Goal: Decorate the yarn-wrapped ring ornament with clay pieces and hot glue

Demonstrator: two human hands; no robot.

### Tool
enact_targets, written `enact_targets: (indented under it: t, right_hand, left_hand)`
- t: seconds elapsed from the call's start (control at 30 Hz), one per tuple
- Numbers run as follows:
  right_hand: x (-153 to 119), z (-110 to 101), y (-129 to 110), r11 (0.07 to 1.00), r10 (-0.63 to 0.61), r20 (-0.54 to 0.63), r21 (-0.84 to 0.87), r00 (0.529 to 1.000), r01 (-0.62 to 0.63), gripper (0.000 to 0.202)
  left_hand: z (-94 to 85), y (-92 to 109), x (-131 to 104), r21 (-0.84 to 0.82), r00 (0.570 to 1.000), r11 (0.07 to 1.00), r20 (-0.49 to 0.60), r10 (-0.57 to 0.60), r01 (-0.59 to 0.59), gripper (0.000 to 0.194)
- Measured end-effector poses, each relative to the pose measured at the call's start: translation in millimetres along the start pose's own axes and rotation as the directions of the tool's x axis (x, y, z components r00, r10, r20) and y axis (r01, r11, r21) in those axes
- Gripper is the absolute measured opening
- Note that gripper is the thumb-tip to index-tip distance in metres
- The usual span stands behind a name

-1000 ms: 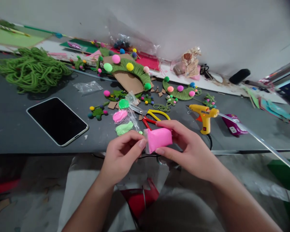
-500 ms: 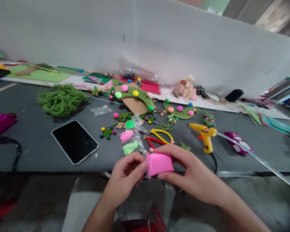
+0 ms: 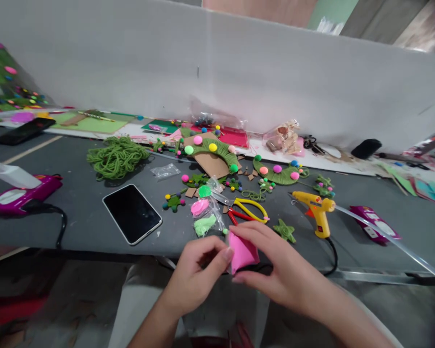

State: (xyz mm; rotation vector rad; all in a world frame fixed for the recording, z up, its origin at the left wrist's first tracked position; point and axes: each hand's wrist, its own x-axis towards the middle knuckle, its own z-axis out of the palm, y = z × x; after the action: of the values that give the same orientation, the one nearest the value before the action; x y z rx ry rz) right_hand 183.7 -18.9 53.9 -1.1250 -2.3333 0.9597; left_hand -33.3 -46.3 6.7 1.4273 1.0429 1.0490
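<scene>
So, largest first: dark grey flat table [image 3: 76,222] spans the scene. Loose green yarn pile [image 3: 118,158] sits left, far of the black-screened, white-edged rectangular device [image 3: 132,213]. Right hand [image 3: 279,261] grips the bright pink plastic-wrapped packet [image 3: 243,252] between thumb and fingers; left hand [image 3: 201,266] pinches its left edge. Packet is at the near table edge, centre. Yellow plastic glue gun [image 3: 316,210] lies right of the hands. Metal-bladed cutting tool with yellow and red handles [image 3: 252,207] lies just far of packet. Green yarn-wrapped star [image 3: 284,231] sits between tool and glue gun
</scene>
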Motion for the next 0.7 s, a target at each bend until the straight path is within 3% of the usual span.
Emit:
enact_targets:
  t: [0.1,0.17,0.23,0.33,0.4,0.47,0.6,0.7]
  right_hand:
    - [4.4,4.6,0.2,0.999,0.033,-0.068,-0.018,0.997,-0.035,0.059]
    - [7.4,3.6,0.8,0.996,0.076,-0.124,-0.027,0.989,-0.080,0.057]
    - [9.3,-0.1,0.8,0.993,0.106,-0.156,-0.034,0.982,-0.112,0.051]
    - [10.3,-6.4,-2.4,0.991,0.119,-0.155,-0.036,0.981,-0.126,0.044]
    - [11.1,-8.7,-6.2,0.993,0.108,-0.143,-0.034,0.984,-0.114,0.044]
    - [13.1,-8.6,-8.6,0.995,0.090,-0.129,-0.029,0.988,-0.095,0.047]
    - [22.1,-0.6,4.0,0.999,0.027,-0.085,-0.038,0.996,-0.030,0.060]
    - [31.8,10.1,30.9,0.997,-0.067,0.058,-0.046,0.996,0.069,0.064]
  left_hand:
    - [-19.5,14.3,18.1,0.113,0.997,0.993,0.070,0.020,-0.028,0.038]
    - [-50.9,21.3,44.0,0.220,0.999,0.975,0.041,0.022,-0.031,0.039]
    - [-95.9,25.1,79.2,0.336,0.993,0.942,-0.111,0.036,0.003,0.041]
    - [-172.5,28.3,133.7,0.461,0.935,0.876,-0.352,0.037,0.139,0.030]
    - [-216.3,31.6,162.6,0.515,0.898,0.827,-0.439,0.028,0.226,0.036]
    - [-248.4,35.7,185.3,0.569,0.882,0.777,-0.470,0.038,0.270,0.041]
    - [-282.8,39.2,226.7,0.682,0.867,0.679,-0.479,0.136,0.270,0.041]
    - [-295.5,32.2,259.0,0.748,0.880,0.618,-0.437,0.183,0.243,0.041]
